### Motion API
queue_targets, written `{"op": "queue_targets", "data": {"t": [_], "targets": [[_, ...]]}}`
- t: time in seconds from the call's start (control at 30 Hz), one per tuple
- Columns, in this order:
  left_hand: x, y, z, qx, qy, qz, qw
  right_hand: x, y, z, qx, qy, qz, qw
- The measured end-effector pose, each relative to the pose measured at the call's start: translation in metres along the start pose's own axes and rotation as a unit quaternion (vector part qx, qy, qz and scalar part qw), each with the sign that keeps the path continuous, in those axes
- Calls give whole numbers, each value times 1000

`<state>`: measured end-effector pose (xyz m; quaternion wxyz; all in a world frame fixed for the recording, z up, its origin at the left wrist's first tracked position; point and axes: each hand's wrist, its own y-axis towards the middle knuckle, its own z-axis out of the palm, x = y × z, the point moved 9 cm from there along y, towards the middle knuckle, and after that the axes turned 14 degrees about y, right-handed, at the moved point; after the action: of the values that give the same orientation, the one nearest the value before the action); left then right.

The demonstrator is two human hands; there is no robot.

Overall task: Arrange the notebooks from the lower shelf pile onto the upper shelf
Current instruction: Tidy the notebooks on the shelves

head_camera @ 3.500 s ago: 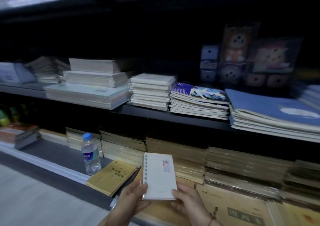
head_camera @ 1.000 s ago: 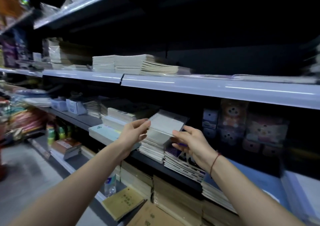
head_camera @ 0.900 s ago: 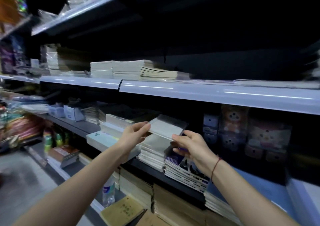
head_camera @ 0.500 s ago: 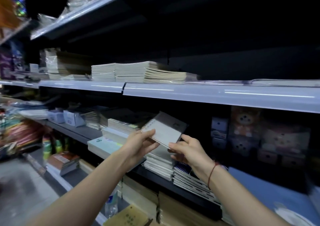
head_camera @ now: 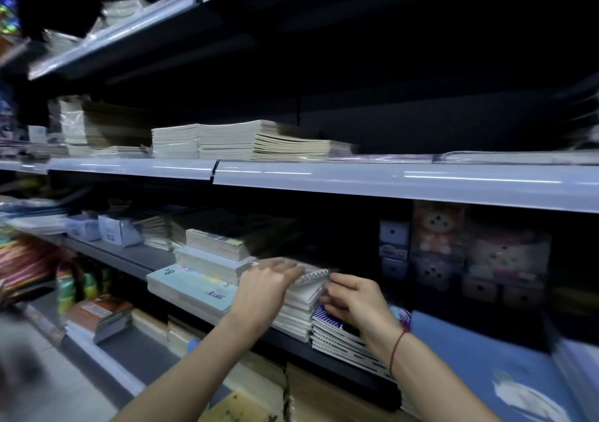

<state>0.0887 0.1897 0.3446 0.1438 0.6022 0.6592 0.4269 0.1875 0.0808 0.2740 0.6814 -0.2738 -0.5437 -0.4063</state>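
Far left, 9 o'clock: colourful packs [head_camera: 22,259], blurred. Next right, a pale blue-green book stack [head_camera: 191,287] on the dark shelf [head_camera: 129,254], a smaller cream stack [head_camera: 217,243] on top. Left hand [head_camera: 264,287] reaches in from 7 o'clock, fingers straight and close together, laid flat over the spiral notebook [head_camera: 308,284]; fingertips sit just left of its wire binding at the top edge. Notebook lies flat atop the white notebook pile [head_camera: 296,314]. Right hand [head_camera: 353,298], red cord at wrist, comes from 5 o'clock; fingers curled against the notebook's right edge, whether pinching it cannot be told. Striped blue notebooks [head_camera: 337,334] lie under that hand. At 3 o'clock, cartoon-print boxes [head_camera: 460,250].
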Motion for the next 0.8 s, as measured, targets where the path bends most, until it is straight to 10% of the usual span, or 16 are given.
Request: {"op": "queue_targets", "data": {"t": [0.37, 0.63, 0.8], "targets": [[30, -16, 43, 178, -191, -139, 955, -20, 0, 20, -36, -157, -78, 984], [63, -65, 94, 194, -461, -424, 755, -30, 11, 22, -9, -203, -74, 976], [59, -65, 85, 148, -496, -421, 744, -28, 16, 15, -12, -231, -78, 970]]}}
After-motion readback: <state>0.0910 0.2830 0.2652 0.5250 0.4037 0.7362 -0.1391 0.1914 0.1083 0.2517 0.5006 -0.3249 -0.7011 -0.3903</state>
